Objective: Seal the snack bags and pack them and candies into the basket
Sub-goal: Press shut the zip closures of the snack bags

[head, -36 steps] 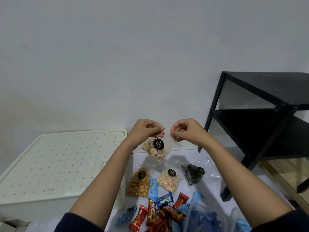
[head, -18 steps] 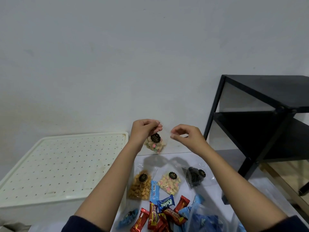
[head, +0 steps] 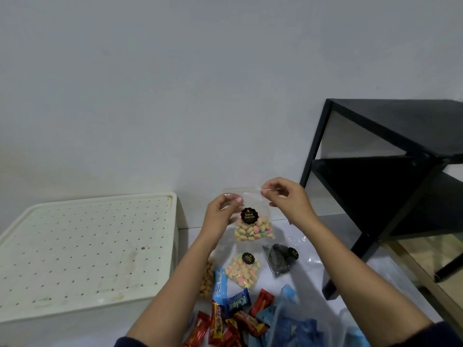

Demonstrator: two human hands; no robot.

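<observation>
Right now we are holding a clear, crinkly snack bag (head: 253, 227) in the air above the white tabletop (head: 313, 291), in front of a pale wall. Our left hand (head: 220, 212) is pinching the bag's top left corner between thumb and fingertips. Our right hand (head: 285, 199) is pinching the top right edge the same way, so the glossy film is stretching flat between them. Small rounded biscuits, tan with pink and green tops, are filling its lower half. A black scalloped sticker (head: 248, 216) on its front is reading "Biskuit Gemrose" in gold.

Below it, a second biscuit bag (head: 241, 271) with the same kind of sticker is lying flat on the tabletop, its writing too small to read. Just beside it to the right, a dark bag (head: 279, 260) of ridged black pieces is lying. A bag of golden nuggets (head: 206, 281) is partly hiding behind our left forearm. Nearer to us, foil-wrapped candies (head: 246, 319) are lying in a loose heap of shiny red bars, with a blue wrapper (head: 236, 303) that seems to be reading "Kalpa". A cream plastic crate (head: 82, 246) with a perforated top is standing at the left, and a black metal shelf (head: 400, 171) at the right.
</observation>
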